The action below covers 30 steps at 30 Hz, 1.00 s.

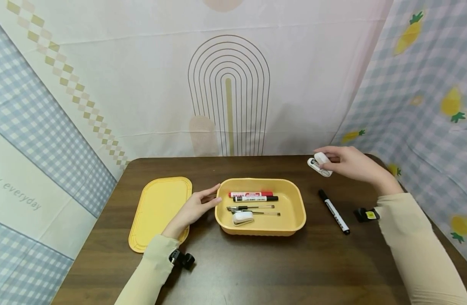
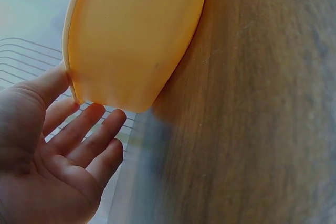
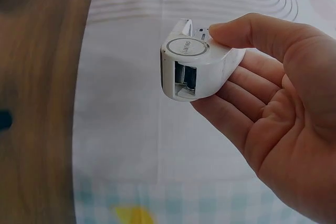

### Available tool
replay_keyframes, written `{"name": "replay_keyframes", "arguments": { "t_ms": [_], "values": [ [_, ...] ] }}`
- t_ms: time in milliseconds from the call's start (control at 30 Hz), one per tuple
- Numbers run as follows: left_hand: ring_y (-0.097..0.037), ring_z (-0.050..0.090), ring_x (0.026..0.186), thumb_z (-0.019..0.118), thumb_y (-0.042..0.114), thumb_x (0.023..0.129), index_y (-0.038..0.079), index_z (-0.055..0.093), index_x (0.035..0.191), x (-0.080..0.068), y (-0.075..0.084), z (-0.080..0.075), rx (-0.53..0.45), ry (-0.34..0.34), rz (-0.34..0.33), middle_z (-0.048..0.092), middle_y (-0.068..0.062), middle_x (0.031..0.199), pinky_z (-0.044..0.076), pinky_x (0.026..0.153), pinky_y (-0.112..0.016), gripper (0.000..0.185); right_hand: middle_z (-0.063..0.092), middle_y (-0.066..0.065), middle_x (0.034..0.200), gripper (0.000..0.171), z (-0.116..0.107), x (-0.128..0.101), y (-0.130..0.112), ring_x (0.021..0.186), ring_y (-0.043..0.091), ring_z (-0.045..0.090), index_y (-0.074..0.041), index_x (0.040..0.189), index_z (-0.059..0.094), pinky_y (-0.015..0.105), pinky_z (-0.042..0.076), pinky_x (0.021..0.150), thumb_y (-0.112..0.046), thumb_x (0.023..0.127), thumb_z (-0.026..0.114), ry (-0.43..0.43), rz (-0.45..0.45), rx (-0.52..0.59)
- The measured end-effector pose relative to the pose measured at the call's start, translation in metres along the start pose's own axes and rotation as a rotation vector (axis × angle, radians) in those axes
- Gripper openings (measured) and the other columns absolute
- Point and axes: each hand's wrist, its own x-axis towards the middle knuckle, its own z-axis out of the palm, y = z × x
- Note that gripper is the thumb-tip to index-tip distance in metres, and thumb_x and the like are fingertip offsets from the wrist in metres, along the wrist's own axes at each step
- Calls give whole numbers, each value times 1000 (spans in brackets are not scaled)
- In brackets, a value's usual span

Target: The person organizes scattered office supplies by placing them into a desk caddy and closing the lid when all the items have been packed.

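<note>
In the head view my right hand holds a small white stapler above the table's back right. The right wrist view shows my thumb on top of it and the fingers beneath; a dark slot shows in its end. My left hand grips the left rim of a yellow plastic box, thumb at the rim and fingers against its outside. Inside the box lie a red marker, a white-and-black marker, clear pens with black caps and another white stapler.
A white marker with black ends lies on the brown table, right of the box. On the left lies a flat yellow lid. Patterned cloth hangs behind the table and at both sides.
</note>
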Motion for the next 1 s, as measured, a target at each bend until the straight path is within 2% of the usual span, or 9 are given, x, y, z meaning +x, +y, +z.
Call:
{"name": "replay_keyframes", "arguments": {
  "t_ms": [333, 567, 733, 1000],
  "values": [
    [-21, 60, 125, 69, 31, 98, 17, 51, 149, 0, 1, 0, 2, 2, -8, 54, -3, 147, 47, 105, -40, 57, 68, 13, 126, 44, 6, 30, -39, 113, 27, 66, -12, 142, 58, 40, 55, 84, -20, 99, 67, -6, -94, 40],
    [-21, 60, 124, 69, 32, 98, 16, 51, 150, -1, 0, 0, -2, 6, -8, 55, -4, 146, 47, 105, -39, 58, 70, 10, 118, 41, 16, 52, -61, 103, 23, 69, -14, 137, 63, 39, 55, 79, -17, 97, 70, -23, -174, -10],
    [-25, 60, 124, 69, 28, 98, 12, 50, 150, -1, -1, 1, -4, 7, 16, 55, -9, 146, 47, 105, -42, 57, 72, 9, 113, 41, 24, 63, -71, 102, 24, 70, -12, 135, 64, 41, 57, 83, -15, 95, 70, -72, -229, -29],
    [-26, 60, 125, 68, 24, 99, 13, 51, 150, 1, -1, 1, -11, 9, 11, 55, -10, 145, 46, 106, -43, 55, 72, 8, 110, 38, 40, 71, -78, 100, 22, 71, -7, 131, 66, 35, 59, 81, -11, 93, 71, -189, -261, 3]
  ]
}}
